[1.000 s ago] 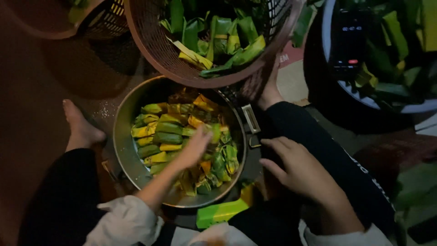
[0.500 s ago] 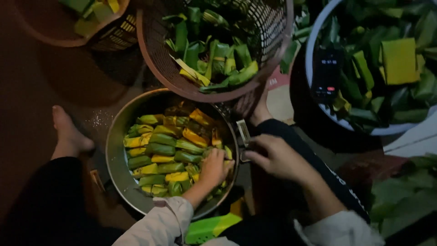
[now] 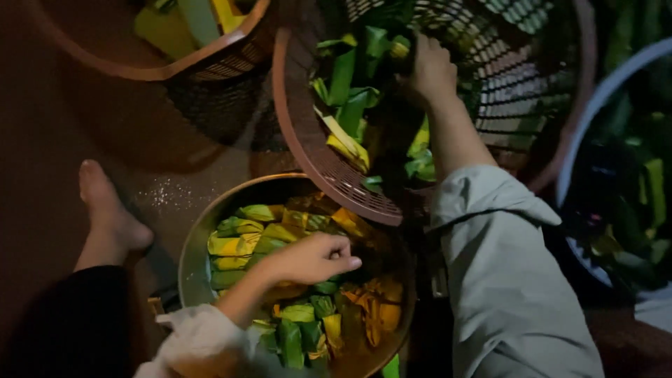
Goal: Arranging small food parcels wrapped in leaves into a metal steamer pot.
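Parcels, leaf-wrapped in green and yellow, lie packed in rows inside the pot, a round metal one low in the view; the left hand rests over them near the pot's middle, fingers curled into a loose fist, knuckles up; whether it pinches a parcel under the palm I cannot tell. The right hand reaches up into the basket, a brown plastic mesh one tilted so its rim overlaps the pot's far edge; its fingers are bent down among the leaves, green and yellow strips heaped in the basket; it seems to be closing on them, though the grip itself is hidden in shadow. The grey sleeve of that arm runs down the right of the pot. A second basket sits at upper left, just beside the first, with yellow and green pieces in it. A bare foot rests on the floor left of the pot; a tub with a pale rim stands at far right, holding more dark green leaves.
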